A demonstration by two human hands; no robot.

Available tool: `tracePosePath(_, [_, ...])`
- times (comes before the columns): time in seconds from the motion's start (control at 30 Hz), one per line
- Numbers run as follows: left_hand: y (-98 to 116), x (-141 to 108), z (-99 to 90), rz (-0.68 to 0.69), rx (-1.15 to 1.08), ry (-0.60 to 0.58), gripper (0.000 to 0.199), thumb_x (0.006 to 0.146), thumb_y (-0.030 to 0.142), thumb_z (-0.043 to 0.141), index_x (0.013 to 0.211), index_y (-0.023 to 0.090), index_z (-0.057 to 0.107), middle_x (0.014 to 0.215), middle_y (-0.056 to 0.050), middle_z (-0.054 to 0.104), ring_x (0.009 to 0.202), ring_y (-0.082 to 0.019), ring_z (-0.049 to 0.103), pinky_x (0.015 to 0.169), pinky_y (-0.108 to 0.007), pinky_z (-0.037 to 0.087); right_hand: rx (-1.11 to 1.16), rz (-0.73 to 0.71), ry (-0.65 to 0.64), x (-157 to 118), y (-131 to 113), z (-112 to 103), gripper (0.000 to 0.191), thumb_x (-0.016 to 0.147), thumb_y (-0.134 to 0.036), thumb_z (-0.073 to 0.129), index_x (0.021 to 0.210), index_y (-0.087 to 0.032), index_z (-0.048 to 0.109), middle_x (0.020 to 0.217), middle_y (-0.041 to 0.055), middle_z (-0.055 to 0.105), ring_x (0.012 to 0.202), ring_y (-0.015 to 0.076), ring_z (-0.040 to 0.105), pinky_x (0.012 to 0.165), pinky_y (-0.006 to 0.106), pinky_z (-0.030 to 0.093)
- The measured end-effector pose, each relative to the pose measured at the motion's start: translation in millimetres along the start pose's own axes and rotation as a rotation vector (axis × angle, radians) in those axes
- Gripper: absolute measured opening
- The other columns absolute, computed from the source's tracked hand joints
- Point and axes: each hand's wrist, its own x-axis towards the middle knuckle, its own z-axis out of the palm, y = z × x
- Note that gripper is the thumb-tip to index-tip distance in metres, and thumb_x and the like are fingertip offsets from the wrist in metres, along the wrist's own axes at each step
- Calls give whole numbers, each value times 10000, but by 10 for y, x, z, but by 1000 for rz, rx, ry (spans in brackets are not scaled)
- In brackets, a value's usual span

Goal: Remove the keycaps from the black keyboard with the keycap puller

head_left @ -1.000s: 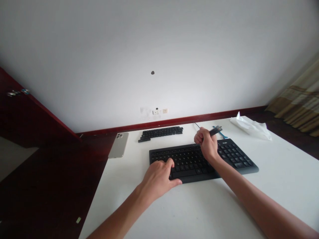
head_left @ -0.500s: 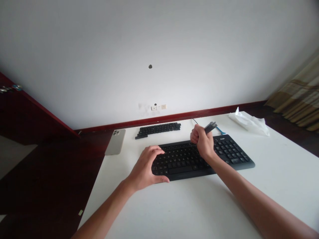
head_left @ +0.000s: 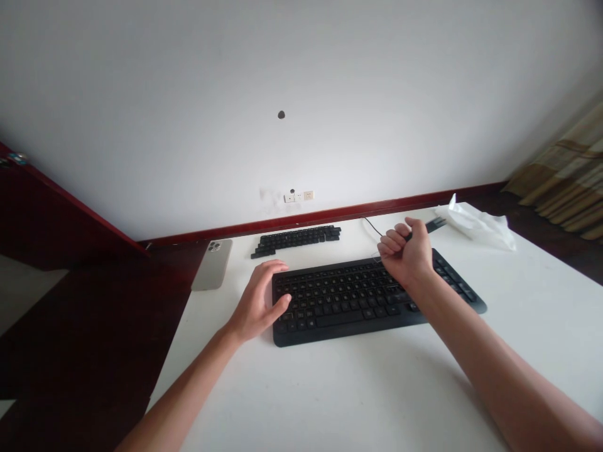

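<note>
The black keyboard [head_left: 339,314] lies crosswise on the counter [head_left: 358,392], long axis left to right, with the open left hand [head_left: 257,301] just beside its left end and the closed right hand [head_left: 406,254], nearer, gripping a keycap puller [head_left: 436,225] above its right half.

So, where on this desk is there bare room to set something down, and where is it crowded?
The widest bare patch is the white desk in front of the keyboard. It is crowded at the back, around the phone, the keycaps, the right hand with its dark tool, and the crumpled white sheet.
</note>
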Motion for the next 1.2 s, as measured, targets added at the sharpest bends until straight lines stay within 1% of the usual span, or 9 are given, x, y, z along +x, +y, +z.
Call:
tracePosePath(0.13, [119,-36,80,4,42,-53,448,945,360,669,1361,260,537,1467,-118,527,1411,-309,482,1204,-497,418,-40,-39,-12,6,46,12,469,899,-335,633,666,-241,237,521,-100,185,427,75,172,344,220,192])
tracePosePath(0.2, [211,-69,147,6,69,-106,521,897,359,729,1373,271,538,1481,-119,524,1417,-328,476,1192,-513,437,-58,-54,-13,6,78,18,475,903,-348,635,663,-240,239,519,-99,196,428,74,189,349,220,200])
tracePosePath(0.3, [322,-113,241,35,113,-211,660,828,422,811,1413,284,539,1509,-118,517,1439,-361,449,1195,-548,436,-76,-61,9,0,136,23,456,914,-339,622,656,-238,260,518,-98,204,431,77,195,349,223,198])
tracePosePath(0.4, [366,-135,293,71,158,-281,759,801,501,839,1467,304,532,1533,-104,511,1470,-379,408,1234,-590,379,-93,-43,0,-21,188,28,440,918,-338,622,656,-236,284,525,-98,208,436,77,197,352,219,203])
tracePosePath(0.5, [371,-133,303,63,189,-289,648,844,440,817,1437,314,586,1550,-80,512,1491,-368,386,1244,-590,372,-100,-29,-17,-50,220,43,421,920,-333,614,652,-234,305,532,-96,212,439,77,201,355,217,208])
tracePosePath(0.6, [379,-122,301,42,208,-281,527,870,367,795,1371,298,648,1549,-68,527,1495,-359,387,1243,-590,378,-131,-76,-12,-54,229,57,400,922,-328,612,644,-232,341,541,-92,227,444,78,214,354,215,212])
tracePosePath(0.73, [386,-122,304,38,217,-288,531,867,357,793,1379,316,657,1554,-56,523,1488,-362,391,1238,-608,379,-159,-139,1,10,194,31,420,922,-362,640,645,-231,352,552,-94,227,445,71,218,358,209,219])
tracePosePath(0.93, [374,-128,315,30,202,-287,509,870,356,787,1365,338,667,1553,-43,521,1491,-356,382,1237,-592,382,-106,-84,38,65,107,-22,437,940,-351,621,647,-235,319,536,-93,222,438,77,220,352,211,226])
tracePosePath(1.2, [421,-105,298,-9,165,-281,474,817,283,827,1266,285,677,1503,-57,564,1460,-346,426,1220,-572,409,-65,-75,35,88,98,-46,442,909,-379,659,657,-234,327,533,-97,229,439,76,222,355,203,225])
